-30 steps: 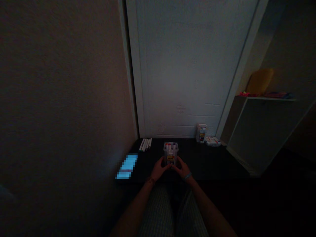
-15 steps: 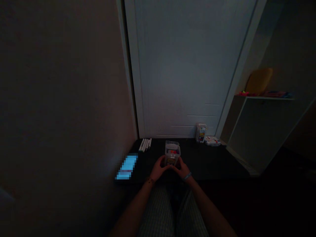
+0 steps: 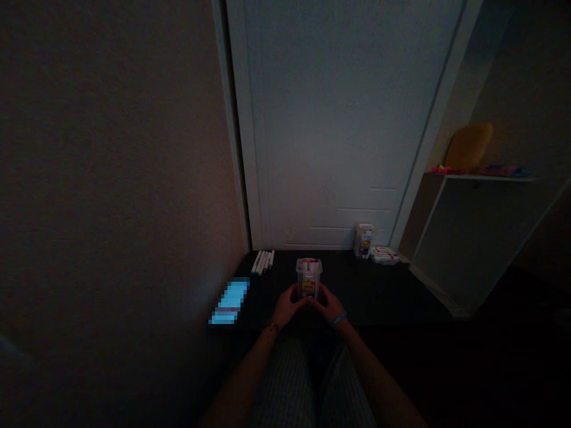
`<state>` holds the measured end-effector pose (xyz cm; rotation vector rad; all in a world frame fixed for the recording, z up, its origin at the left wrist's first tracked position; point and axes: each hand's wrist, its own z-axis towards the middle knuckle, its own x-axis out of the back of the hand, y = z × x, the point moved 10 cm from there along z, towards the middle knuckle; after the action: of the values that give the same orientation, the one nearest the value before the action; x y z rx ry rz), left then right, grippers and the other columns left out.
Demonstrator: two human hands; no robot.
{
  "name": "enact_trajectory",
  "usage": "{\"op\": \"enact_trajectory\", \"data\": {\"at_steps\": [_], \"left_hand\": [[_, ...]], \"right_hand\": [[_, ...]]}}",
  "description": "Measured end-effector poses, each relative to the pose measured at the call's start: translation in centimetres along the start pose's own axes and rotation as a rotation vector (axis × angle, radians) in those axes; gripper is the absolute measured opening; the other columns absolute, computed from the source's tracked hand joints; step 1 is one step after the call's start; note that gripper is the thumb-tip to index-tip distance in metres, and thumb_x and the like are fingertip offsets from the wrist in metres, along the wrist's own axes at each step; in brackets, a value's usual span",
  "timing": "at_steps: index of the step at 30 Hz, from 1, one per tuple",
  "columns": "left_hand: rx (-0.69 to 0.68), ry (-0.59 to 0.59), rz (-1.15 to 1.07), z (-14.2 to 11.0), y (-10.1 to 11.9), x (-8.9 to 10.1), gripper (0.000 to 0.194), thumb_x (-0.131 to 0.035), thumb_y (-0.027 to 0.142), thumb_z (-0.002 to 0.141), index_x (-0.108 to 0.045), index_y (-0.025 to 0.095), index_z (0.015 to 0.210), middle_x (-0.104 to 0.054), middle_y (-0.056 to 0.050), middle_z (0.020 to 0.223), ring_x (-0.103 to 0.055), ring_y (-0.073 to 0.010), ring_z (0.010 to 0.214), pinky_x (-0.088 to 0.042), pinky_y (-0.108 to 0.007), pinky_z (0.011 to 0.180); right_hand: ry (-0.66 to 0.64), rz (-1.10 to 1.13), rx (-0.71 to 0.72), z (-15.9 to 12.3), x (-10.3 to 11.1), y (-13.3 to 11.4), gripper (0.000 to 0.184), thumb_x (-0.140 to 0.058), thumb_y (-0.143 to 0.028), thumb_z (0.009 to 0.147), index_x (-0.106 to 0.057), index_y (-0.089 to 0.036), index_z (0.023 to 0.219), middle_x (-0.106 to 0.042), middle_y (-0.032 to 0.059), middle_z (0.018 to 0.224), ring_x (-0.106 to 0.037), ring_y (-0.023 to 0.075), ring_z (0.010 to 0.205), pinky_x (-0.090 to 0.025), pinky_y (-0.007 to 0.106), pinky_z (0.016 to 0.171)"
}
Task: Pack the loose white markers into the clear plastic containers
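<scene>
Between my two hands is a clear plastic marker box point(image 3: 308, 279) with a yellow-and-dark label. Several markers with orange, red and dark ends stand inside it, showing at the top. My left hand point(image 3: 289, 304) grips its left side and my right hand point(image 3: 328, 304) its right side, the thumbs meeting low at the front. Some fingers are hidden behind the box. To the left, several white markers point(image 3: 263, 262) lie side by side on the dark table.
A blurred-out bright phone-like screen point(image 3: 229, 302) lies at the table's left edge. At the back right stand another marker box point(image 3: 364, 241) and a flat white case point(image 3: 384, 255). A white door point(image 3: 339, 131) rises behind; a cabinet point(image 3: 477, 232) stands at right.
The box has tipped from leaning back toward me to nearly upright, so its front label and the markers inside show more. Both hands stay on it, almost in place.
</scene>
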<state>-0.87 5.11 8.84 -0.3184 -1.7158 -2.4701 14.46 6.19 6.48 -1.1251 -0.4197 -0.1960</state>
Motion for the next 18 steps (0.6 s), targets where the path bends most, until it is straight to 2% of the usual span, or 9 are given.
{"op": "enact_trajectory", "data": {"at_steps": [7,18], "left_hand": [[-0.011,0.005,-0.018,-0.06,0.13,0.01,0.048,-0.074,0.038,0.072,-0.060,0.018,0.114,-0.068,-0.008,0.115,-0.064,-0.0247,0.107,-0.048,-0.039,0.095],[0.015,0.014,-0.016,-0.08,0.27,0.04,0.051,-0.076,0.034,0.070,-0.059,0.019,0.116,-0.068,-0.007,0.116,-0.063,-0.0240,0.107,-0.048,-0.038,0.096]], "right_hand": [[-0.004,0.021,0.032,-0.04,0.00,-0.82,0.063,-0.063,-0.045,0.081,-0.042,-0.026,0.136,-0.067,0.0052,0.113,-0.066,0.0198,0.089,-0.053,0.034,0.079],[0.012,-0.010,0.017,-0.17,0.26,-0.63,0.064,-0.064,-0.045,0.079,-0.041,-0.026,0.135,-0.068,0.0047,0.107,-0.065,0.0194,0.082,-0.052,0.033,0.074]]}}
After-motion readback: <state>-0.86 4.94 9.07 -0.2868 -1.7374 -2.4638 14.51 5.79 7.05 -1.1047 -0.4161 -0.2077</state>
